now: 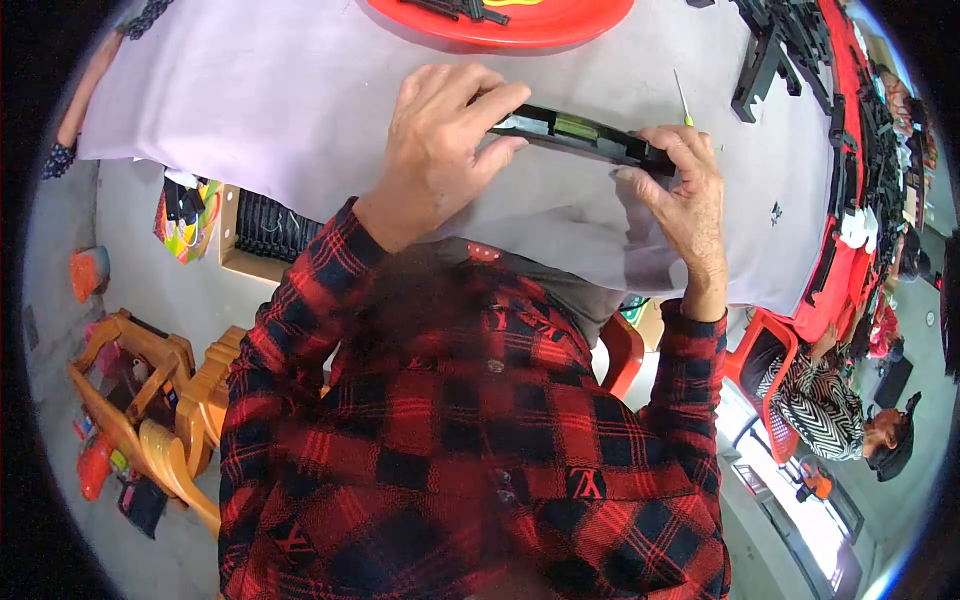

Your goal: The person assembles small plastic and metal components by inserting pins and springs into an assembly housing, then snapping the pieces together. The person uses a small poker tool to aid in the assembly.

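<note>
Held level above the cloth-covered table is a long, narrow black plastic part [628, 147], with a yellow-green strip and a pale piece set in its channel. My left hand [440, 140] pinches its left end between thumb and fingers. The other end sits between the thumb and bent fingers of my right hand [682, 185]. My fingers hide both tips of the part. Just beyond my right hand lies a tool with a thin metal shaft [682, 95] and a yellow-green end; the rest of it is hidden.
A red tray [520, 35] with black pieces lies at the far side of the pale tablecloth [270, 90]. Black plastic parts [762, 70] pile up at the far right. Below the left edge are a cardboard box [250, 262] and wooden furniture [150, 390]. Another person [815, 400] sits at right.
</note>
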Demonstrator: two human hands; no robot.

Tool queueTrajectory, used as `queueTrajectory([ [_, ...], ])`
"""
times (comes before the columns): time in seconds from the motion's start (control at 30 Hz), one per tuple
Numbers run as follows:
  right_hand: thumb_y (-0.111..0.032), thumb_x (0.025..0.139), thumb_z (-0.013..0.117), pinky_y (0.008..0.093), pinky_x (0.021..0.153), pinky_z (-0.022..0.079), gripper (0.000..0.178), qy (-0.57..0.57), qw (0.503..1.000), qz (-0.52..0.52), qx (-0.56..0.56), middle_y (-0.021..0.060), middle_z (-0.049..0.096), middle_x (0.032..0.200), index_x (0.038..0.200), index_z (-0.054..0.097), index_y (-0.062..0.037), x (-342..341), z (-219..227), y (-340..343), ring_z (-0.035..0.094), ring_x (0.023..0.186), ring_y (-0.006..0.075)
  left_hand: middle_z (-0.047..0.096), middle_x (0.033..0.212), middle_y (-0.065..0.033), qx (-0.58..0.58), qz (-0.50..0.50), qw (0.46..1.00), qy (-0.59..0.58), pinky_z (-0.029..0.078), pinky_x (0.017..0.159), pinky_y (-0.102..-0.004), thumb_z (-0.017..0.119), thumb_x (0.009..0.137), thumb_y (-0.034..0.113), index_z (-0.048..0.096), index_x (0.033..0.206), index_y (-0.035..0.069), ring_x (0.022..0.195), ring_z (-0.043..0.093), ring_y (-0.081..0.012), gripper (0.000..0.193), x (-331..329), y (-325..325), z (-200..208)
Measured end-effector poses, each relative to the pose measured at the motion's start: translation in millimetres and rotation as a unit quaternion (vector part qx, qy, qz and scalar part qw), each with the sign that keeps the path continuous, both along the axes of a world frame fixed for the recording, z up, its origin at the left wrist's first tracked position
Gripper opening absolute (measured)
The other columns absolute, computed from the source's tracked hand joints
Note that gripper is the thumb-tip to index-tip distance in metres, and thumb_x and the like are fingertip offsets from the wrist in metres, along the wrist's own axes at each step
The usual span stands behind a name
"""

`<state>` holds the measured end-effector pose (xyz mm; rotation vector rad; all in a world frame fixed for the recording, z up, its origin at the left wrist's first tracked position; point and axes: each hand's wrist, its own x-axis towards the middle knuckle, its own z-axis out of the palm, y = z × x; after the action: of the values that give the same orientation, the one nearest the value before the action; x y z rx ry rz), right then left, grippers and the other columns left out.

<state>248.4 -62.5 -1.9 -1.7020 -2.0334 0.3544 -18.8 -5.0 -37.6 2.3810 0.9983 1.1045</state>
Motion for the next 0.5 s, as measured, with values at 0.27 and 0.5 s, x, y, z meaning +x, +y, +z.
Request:
queueTrajectory([
  [0.27, -0.013, 0.087, 0.073, 0.0226, 0.07, 0.049, 0.017, 0.215, 0.964, -0.158, -0.014, 0.0032, 0.069, 0.085, 0.098, 0.068, -0.0018, 48.9, -3.6, 17.3, 0.059, 0.072, 0.0076, 0.06, 0.108, -0.0106, 0.001, 0.044, 0.998, -0.054, 0.045, 0.086, -0.0393, 0.081, 0.063, 0.008, 0.065, 0.112, 0.005, 0.097, 0.057, -0.0297, 0.052, 1.1, -7.1, 4.6],
  [0.5, -0.01, 0.074, 0.067, 0.0387, 0.07, 0.052, 0.018, -0.046, 0.991, -0.122, -0.017, 0.0126, 0.066, 0.079, 0.091, 0.065, -0.0049, 38.7, -9.6, 52.4, 0.066, 0.075, 0.0295, 0.059, 0.105, -0.0079, -0.008, -0.026, 0.999, -0.032, 0.041, 0.094, -0.0437, 0.081, 0.065, 0.015, 0.066, 0.11, 0.007, 0.098, 0.057, -0.0287, 0.048, 20.8, -3.0, 10.1],
])
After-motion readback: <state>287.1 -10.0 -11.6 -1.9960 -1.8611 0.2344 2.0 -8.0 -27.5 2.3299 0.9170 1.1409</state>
